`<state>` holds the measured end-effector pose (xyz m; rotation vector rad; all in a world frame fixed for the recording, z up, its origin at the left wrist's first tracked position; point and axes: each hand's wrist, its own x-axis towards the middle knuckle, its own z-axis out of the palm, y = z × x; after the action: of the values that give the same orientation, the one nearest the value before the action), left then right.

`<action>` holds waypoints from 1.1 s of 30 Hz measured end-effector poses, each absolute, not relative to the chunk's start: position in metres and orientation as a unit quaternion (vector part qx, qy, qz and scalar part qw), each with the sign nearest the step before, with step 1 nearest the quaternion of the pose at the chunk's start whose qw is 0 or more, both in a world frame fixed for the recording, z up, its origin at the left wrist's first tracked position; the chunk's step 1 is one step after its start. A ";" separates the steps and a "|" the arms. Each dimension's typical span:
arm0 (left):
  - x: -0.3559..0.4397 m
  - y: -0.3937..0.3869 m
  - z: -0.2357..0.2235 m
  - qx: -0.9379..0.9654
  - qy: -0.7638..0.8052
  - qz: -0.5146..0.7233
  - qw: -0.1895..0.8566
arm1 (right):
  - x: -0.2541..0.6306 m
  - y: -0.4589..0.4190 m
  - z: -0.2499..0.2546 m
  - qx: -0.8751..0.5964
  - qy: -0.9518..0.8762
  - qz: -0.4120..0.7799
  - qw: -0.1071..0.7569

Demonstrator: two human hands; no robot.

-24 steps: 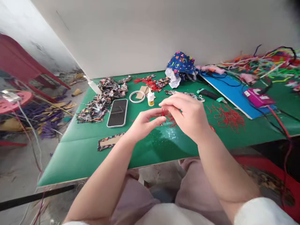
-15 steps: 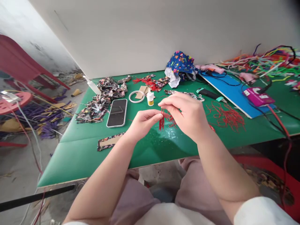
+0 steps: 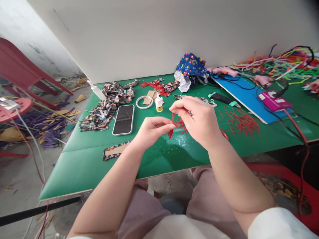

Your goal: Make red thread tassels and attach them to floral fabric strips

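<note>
A red tassel hangs below the pinched thumb and fingers of my left hand. Its thin red cords run upward to my right hand, whose fingertips pinch the upper end. Both hands are closed over the middle of the green table. Behind my right hand lie more red threads, partly hidden. A small white glue bottle with a yellow label stands just beyond the hands. To the right spreads a loose pile of red cord.
Left of the hands are a phone, a white ring, floral fabric scraps and a fabric-edged card strip. At right lie a black-and-teal cutter, a blue board, a pink glue gun and a magenta box with cables.
My left hand has shifted slightly along the red cords, and the tassel's hanging end is now narrower and tilted. My right hand still pinches the top. The view has moved a little.
</note>
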<state>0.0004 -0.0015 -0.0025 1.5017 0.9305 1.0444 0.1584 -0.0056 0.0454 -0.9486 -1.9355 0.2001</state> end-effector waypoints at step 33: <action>0.002 0.000 -0.011 0.678 0.383 0.351 0.521 | 0.156 0.010 0.031 -0.323 -0.544 0.590 0.502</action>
<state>0.0023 -0.0004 -0.0111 1.6237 0.9170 0.8408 0.1563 0.0101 0.0305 -0.7801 -1.3138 1.4246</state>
